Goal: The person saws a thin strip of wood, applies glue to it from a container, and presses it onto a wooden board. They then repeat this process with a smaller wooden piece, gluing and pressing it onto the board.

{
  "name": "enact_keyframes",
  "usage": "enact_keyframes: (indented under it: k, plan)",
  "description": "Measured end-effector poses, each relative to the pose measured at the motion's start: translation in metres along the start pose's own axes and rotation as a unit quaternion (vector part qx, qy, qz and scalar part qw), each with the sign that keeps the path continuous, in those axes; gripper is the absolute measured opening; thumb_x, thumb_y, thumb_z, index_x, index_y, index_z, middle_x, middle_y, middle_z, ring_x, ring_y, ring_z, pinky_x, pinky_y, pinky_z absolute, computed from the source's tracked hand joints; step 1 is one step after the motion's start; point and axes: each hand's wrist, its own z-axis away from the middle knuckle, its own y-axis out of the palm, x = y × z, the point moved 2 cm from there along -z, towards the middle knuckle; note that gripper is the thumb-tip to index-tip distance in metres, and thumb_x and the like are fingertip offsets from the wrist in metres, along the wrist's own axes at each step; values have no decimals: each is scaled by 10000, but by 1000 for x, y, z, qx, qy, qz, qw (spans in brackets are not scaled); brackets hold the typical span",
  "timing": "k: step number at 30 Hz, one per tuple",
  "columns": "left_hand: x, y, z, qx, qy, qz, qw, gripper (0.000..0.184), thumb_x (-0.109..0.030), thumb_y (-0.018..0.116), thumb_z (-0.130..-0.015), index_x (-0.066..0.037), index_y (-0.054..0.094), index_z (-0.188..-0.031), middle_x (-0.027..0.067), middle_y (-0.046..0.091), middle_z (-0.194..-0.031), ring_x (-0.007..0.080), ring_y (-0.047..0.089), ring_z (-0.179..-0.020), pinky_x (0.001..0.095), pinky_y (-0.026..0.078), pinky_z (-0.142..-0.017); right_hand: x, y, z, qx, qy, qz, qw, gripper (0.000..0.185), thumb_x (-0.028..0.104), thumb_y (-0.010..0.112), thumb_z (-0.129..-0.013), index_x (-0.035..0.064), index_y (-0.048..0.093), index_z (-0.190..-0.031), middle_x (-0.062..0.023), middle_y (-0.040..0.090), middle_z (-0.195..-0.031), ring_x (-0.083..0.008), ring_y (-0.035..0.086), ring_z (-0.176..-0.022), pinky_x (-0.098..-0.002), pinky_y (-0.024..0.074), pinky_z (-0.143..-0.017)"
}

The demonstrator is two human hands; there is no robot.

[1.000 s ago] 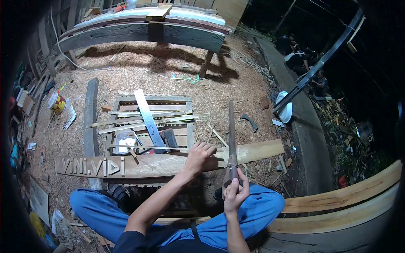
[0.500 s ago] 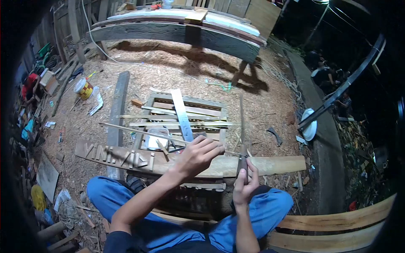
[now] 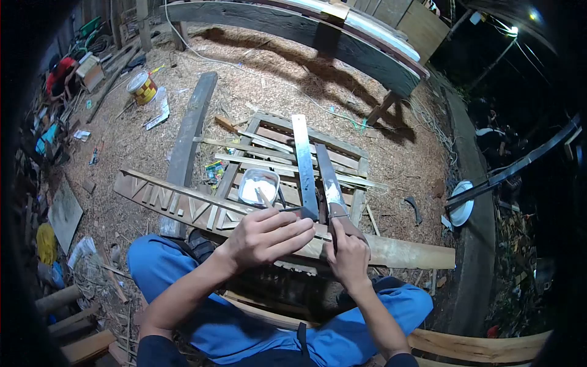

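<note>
"Blue trousers (image 3: pixel 162 266), lower frame: why so wide?"

"Working room, probably."

"And the grips?"

"Left hand (image 3: pixel 263 238), fingers pinching the wooden strip (image 3: pixel 180 191), centre-left, likely steadying it; right hand (image 3: pixel 350 257), fingers wrapping the handle (image 3: pixel 351 229), points the long blade (image 3: pixel 328 176) safely away, up-frame."

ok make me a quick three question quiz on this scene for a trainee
1. True or false: the right hand holds a long-bladed knife.

2. What does the left hand hold?
a) metal ruler
b) thin wooden strip
c) bucket

3. Fill in: the wooden letters on the long board begin, from the left, with the four letters ____.

Key: 1 true; 2 b; 3 VINI
</note>
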Motion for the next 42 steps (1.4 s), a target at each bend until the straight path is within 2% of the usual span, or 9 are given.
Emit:
enact_keyframes:
  k: [5,8,13,15,19,27,36,38,42]
  plan:
    - [0,-5,7,16,-37,1,999,352,-115,737,-812,-31,713,-1152,73,748,-1080,208,714,-825,331,567,-678,14,-60,-25,-39,-63,25,997,324,223,692,-919,61,681,-1200,-122,713,-849,-299,684,-781,-415,521,-756]
    - [-3,-4,6,31,-44,15,998,381,-115,740,-796,-32,708,-1167,71,739,-1059,213,712,-823,331,564,-669,16,-86,-37,45,-187,-319,928,225,198,697,-942,43,688,-1104,-104,667,-812,-297,667,-765,-393,501,-707]
    - [-10,-4,4,101,-52,45,993,403,-162,690,-837,-46,688,-1223,57,716,-1086,204,716,-945,331,586,-758,18,-63,-26,71,-167,-430,885,151,164,629,-984,16,649,-1007,-137,627,-764,-312,644,-691,-410,487,-645]
    - [-15,1,2,145,-71,53,985,392,-170,698,-840,-52,689,-1213,44,707,-1049,195,713,-927,330,581,-717,12,-59,-21,115,-161,-427,882,137,149,607,-993,17,644,-986,-145,607,-749,-322,622,-637,-413,474,-616]
    - [-19,5,-5,150,-82,66,983,373,-173,705,-842,-58,689,-1197,38,698,-1027,186,709,-914,331,574,-658,13,-60,-15,68,-159,-471,865,145,131,570,-1028,16,646,-982,-142,594,-744,-311,606,-616,-386,461,-591]
    - [-18,0,-19,111,-75,139,981,367,-82,765,-791,-51,706,-1151,25,685,-898,180,686,-744,313,503,-529,10,-72,-9,101,-152,-524,832,192,131,572,-1042,4,712,-1075,-116,656,-815,-230,626,-661,-342,466,-610]
    - [-22,-9,-21,149,-104,128,975,311,-148,745,-807,-81,697,-1107,17,665,-888,183,697,-790,351,499,-546,22,-71,-3,113,-77,-619,773,244,138,546,-1048,-13,736,-1077,-81,662,-790,-139,595,-651,-296,469,-616]
    - [-21,-10,-23,139,-103,134,976,314,-94,756,-788,-62,714,-1097,26,678,-867,188,691,-750,336,506,-542,28,-71,-6,55,-104,-606,787,322,182,497,-1057,-46,710,-977,-36,640,-701,-71,527,-519,-254,404,-480]
    - [-20,-13,-24,130,-112,157,973,317,-27,775,-764,-42,730,-1078,43,690,-848,199,687,-711,331,512,-542,29,-71,-4,111,-59,-644,754,329,201,507,-1058,-50,704,-978,-26,619,-687,-61,513,-521,-245,384,-472]
